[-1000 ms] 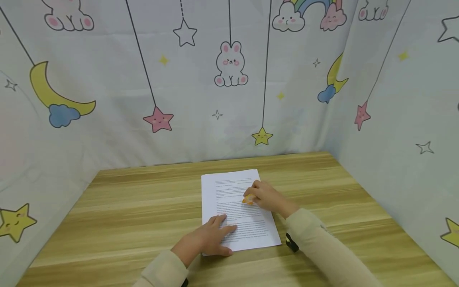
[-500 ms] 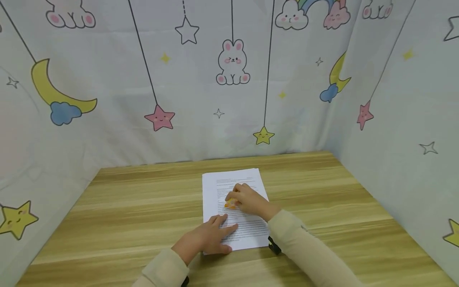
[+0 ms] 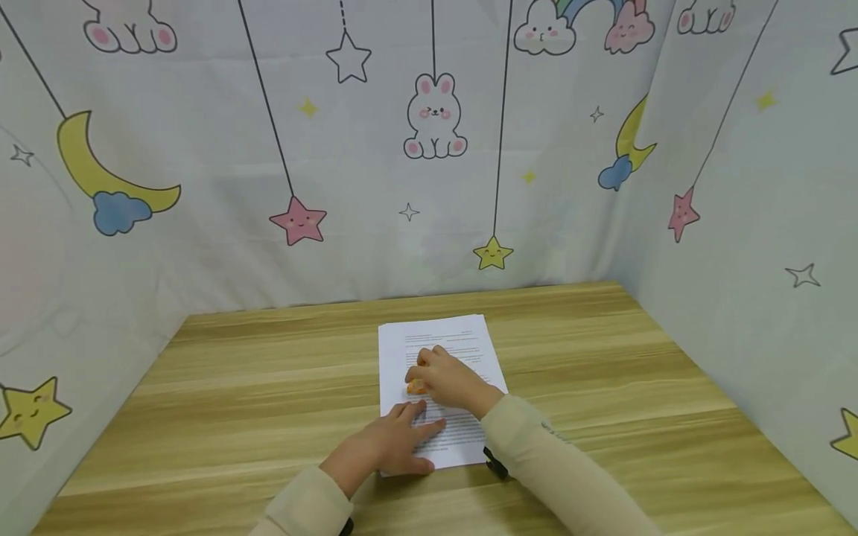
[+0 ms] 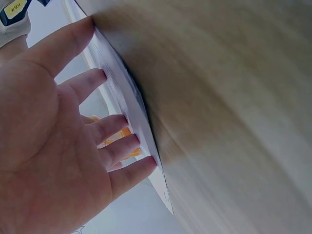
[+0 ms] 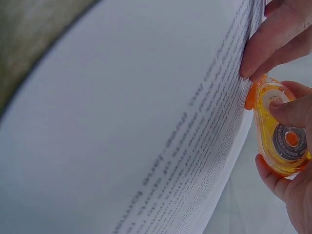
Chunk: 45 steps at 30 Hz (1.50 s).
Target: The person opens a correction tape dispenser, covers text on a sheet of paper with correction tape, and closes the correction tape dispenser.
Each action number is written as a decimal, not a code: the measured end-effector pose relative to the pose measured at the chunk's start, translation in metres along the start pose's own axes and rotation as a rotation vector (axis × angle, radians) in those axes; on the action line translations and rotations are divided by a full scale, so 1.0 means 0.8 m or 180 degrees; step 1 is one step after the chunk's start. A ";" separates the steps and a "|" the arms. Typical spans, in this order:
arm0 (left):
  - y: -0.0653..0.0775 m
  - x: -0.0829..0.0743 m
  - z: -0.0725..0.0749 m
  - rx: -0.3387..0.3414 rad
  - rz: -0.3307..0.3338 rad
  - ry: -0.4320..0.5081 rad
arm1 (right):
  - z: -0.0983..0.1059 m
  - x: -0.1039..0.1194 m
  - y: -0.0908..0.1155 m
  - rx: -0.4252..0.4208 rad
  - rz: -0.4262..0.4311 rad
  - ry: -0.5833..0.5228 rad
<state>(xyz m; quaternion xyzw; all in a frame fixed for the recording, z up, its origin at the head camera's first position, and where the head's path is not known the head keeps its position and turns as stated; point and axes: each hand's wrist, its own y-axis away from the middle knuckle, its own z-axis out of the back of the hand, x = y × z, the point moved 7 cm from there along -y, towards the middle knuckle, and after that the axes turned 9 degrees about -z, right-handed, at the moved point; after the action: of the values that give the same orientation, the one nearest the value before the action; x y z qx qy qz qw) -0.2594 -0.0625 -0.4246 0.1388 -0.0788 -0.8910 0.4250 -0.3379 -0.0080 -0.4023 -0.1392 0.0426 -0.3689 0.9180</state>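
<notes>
A sheaf of printed white paper (image 3: 392, 346) lies on the wooden table. My left hand (image 3: 402, 441) rests on its lower left part with the fingers spread, as the left wrist view of the same hand (image 4: 58, 131) also shows. Between thumb and fingers, my right hand (image 3: 450, 380) holds an orange, see-through correction tape (image 5: 282, 131). Its tip is at the printed lines, close to the fingertips of my left hand; whether it touches the paper is hard to tell. From above, the fingers cover most of the correction tape.
The wooden tabletop (image 3: 268, 387) extends on both sides of the paper. White curtains (image 3: 362, 179) printed with stars, moons and rabbits hang behind the table and along its sides. A dark wrist device (image 3: 496, 463) shows under the right sleeve.
My right hand has moved left across the page with the correction tape, and slightly toward me, ending just above the left fingertips. The left hand has stayed in place on the paper.
</notes>
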 end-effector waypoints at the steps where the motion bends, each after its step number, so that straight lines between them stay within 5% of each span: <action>1: 0.000 0.000 0.000 -0.0006 -0.0002 0.0001 | -0.001 0.001 0.000 0.0021 -0.0014 0.0036; 17: -0.002 -0.002 0.001 -0.0128 -0.0054 0.0017 | -0.005 0.009 0.000 0.0167 0.0160 0.0797; 33: -0.001 0.001 0.000 -0.0080 0.0033 0.0022 | 0.002 -0.003 0.010 -0.0085 0.0363 0.0567; 45: 0.002 -0.002 0.002 -0.0080 0.0017 -0.0005 | 0.005 -0.012 0.016 0.0177 0.0120 0.0584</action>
<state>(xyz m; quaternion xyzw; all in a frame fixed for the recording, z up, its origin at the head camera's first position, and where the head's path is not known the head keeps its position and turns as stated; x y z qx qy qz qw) -0.2577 -0.0625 -0.4228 0.1326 -0.0682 -0.8909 0.4290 -0.3358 0.0081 -0.4023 -0.0785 0.1188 -0.3639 0.9205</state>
